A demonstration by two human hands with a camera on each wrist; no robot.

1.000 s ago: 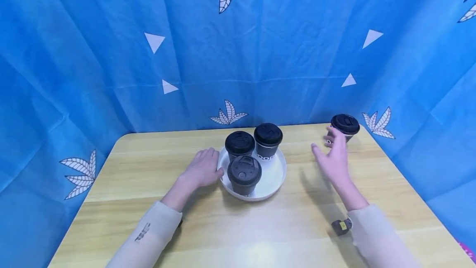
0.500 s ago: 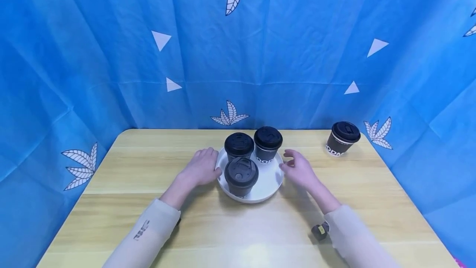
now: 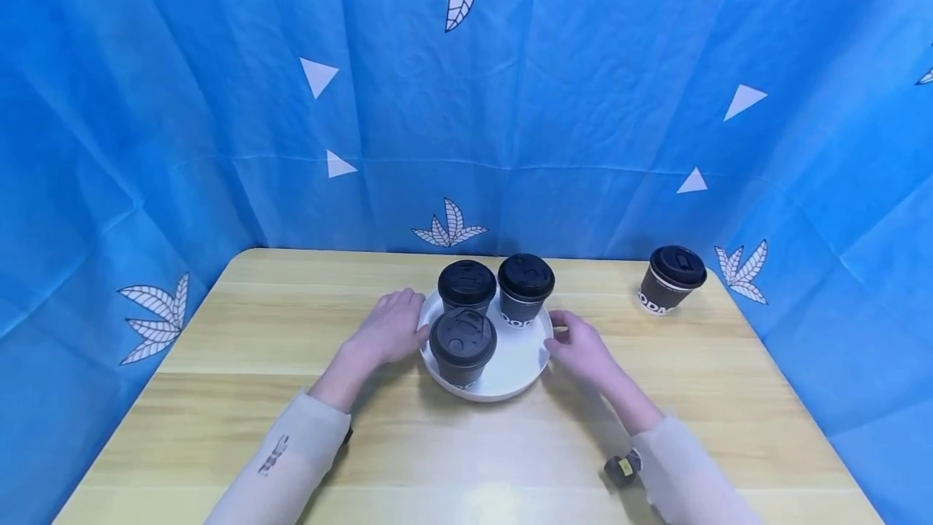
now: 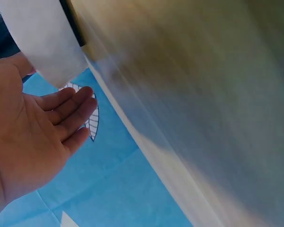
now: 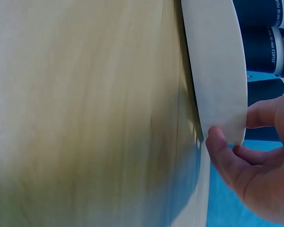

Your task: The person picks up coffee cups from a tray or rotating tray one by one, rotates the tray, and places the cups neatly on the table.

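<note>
A round white plate (image 3: pixel 513 359) with a raised rim lies on the table and bears three dark paper cups with black lids. One cup (image 3: pixel 462 347) stands in front, another cup (image 3: pixel 466 290) behind it, and the third cup (image 3: pixel 526 286) at the back right. My left hand (image 3: pixel 386 328) holds the plate's left side, thumb over the rim; in the left wrist view its fingers lie near the plate's outer wall (image 4: pixel 45 42). On the opposite side my right hand (image 3: pixel 583 351) pinches the rim, with the thumb inside and fingertips (image 5: pixel 216 135) against the outer wall.
A fourth lidded cup (image 3: pixel 670 278) stands alone at the table's back right corner. Behind and beside the wooden table (image 3: pixel 452 460) hangs a blue cloth (image 3: pixel 598 63) with leaf prints. A small dark device (image 3: pixel 622 470) sits at the right wrist.
My right hand has left the cup at the back right and come over to the plate's right rim, where it now grips. That cup stays behind. The left hand keeps its place at the plate.
</note>
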